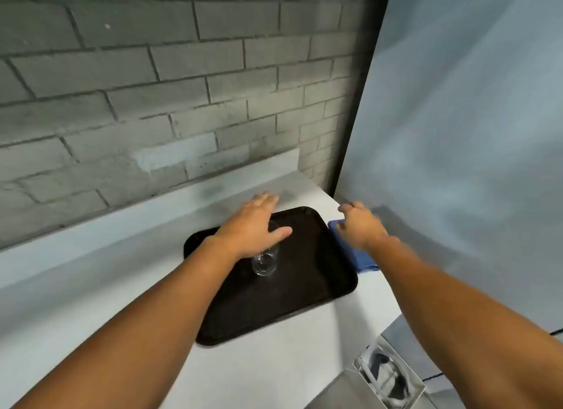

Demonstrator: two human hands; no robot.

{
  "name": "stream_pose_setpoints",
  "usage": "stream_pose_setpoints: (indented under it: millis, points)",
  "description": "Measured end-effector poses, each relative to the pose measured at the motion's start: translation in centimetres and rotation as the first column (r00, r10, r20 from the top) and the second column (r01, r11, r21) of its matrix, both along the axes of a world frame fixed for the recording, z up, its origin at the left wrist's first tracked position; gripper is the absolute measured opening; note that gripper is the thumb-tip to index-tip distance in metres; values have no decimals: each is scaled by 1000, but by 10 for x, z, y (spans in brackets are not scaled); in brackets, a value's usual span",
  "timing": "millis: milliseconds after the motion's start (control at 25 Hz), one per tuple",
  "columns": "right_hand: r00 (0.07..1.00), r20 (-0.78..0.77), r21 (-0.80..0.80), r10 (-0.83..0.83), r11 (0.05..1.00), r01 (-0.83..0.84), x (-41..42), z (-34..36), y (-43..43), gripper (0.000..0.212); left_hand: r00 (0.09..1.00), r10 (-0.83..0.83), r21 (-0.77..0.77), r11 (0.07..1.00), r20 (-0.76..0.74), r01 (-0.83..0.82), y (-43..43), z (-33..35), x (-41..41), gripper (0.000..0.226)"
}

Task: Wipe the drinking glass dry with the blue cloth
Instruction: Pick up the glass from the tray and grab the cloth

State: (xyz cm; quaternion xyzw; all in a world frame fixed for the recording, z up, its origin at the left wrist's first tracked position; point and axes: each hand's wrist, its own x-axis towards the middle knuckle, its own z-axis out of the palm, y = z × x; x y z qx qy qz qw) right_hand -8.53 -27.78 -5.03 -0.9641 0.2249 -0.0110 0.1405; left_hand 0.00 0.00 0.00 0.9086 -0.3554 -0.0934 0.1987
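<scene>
A clear drinking glass point(264, 262) stands upright on a black tray point(307, 287) on the white counter. My left hand point(253, 223) hovers flat over the glass with its fingers spread, covering the rim from view; I cannot tell whether it touches the glass. A folded blue cloth point(362, 261) lies on the counter just beyond the tray's right edge. My right hand point(361, 224) is over the cloth's far end with its fingers curled downward, and hides most of the cloth. Whether it grips the cloth is not visible.
A grey brick wall point(152, 89) rises behind the counter point(91, 287). A pale panel point(457, 119) stands close on the right. A metal dispenser or bin point(387, 375) sits at the lower right, beside the counter's edge.
</scene>
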Motion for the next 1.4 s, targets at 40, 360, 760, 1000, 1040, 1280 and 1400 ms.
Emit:
stream_pose_setpoints:
  millis: [40, 360, 760, 1000, 1040, 1280, 1400]
  points:
    - [996, -84, 10, -3, 1000, 3, -1, -9, -3, 39, 999, 8, 56, 998, -42, -5, -1, -11, 0, 105]
    - [911, -409, 1, -57, 998, 63, -7, -66, -17, 44, 956, 214, 69, 977, -201, -204, -1, -48, 2, 114]
    - [944, -249, -20, -215, 976, 216, -11, -78, -16, 37, 943, 253, 60, 967, -215, -246, -3, -63, 16, 90]
    - [914, 49, 300, -404, 878, 372, -32, -71, -13, 16, 931, 163, -78, 977, -326, -199, -3, -67, 29, 96]
    - [879, 101, 436, -465, 815, 381, -36, -64, -10, 17, 916, 145, -115, 973, -373, -201, -5, -65, 31, 94]
    - [756, 208, 948, -621, 318, 1, -44, 5, 42, 10, 779, 31, -399, 845, -627, -356, -31, -51, 30, 112]
    - [751, 326, 916, -574, 390, -100, -56, 34, 74, 13, 634, -81, -470, 745, -769, -474, -45, -38, 17, 128]
